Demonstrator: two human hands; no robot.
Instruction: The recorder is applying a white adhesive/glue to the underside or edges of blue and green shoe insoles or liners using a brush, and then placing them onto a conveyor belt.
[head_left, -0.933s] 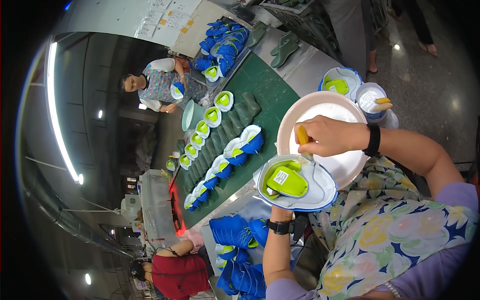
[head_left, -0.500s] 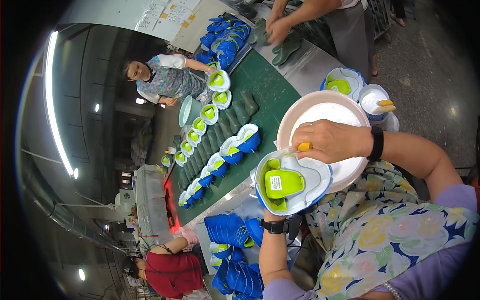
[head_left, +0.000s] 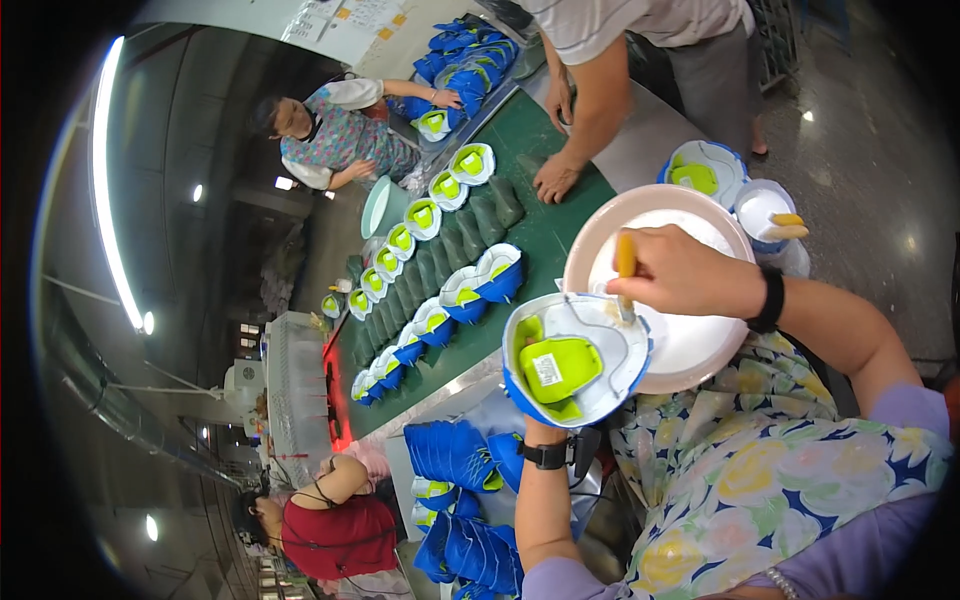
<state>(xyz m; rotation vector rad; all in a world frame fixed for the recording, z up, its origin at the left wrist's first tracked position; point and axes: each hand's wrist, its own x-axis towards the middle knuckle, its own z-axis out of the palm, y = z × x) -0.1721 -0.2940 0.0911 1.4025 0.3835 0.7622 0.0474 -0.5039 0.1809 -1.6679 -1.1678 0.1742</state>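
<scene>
My left hand (head_left: pixel 543 434) supports a shoe upper (head_left: pixel 622 375) from below, its fingers hidden beneath. The upper is blue outside with a pale inside and a lime-green lining that bears a white label. In my right hand (head_left: pixel 682 268) is a brush (head_left: pixel 627 262) with a yellow handle. Its bristles touch the upper's pale inner edge on the right side. Just under my right hand is a wide pinkish basin (head_left: pixel 578 250) holding white liquid.
A green conveyor belt (head_left: pixel 447 350) carries rows of uppers and dark shoe lasts (head_left: pixel 450 242). Stacked blue uppers (head_left: pixel 450 460) lie near my left forearm. A white pot (head_left: pixel 765 215) with a brush and another upper (head_left: pixel 705 170) stand beyond the basin. Co-workers stand around the belt.
My right hand has moved slightly right and turned the brush handle upright, its bristles now on the edge. The upper shifted a little left. One co-worker now leans over the belt, a hand on it.
</scene>
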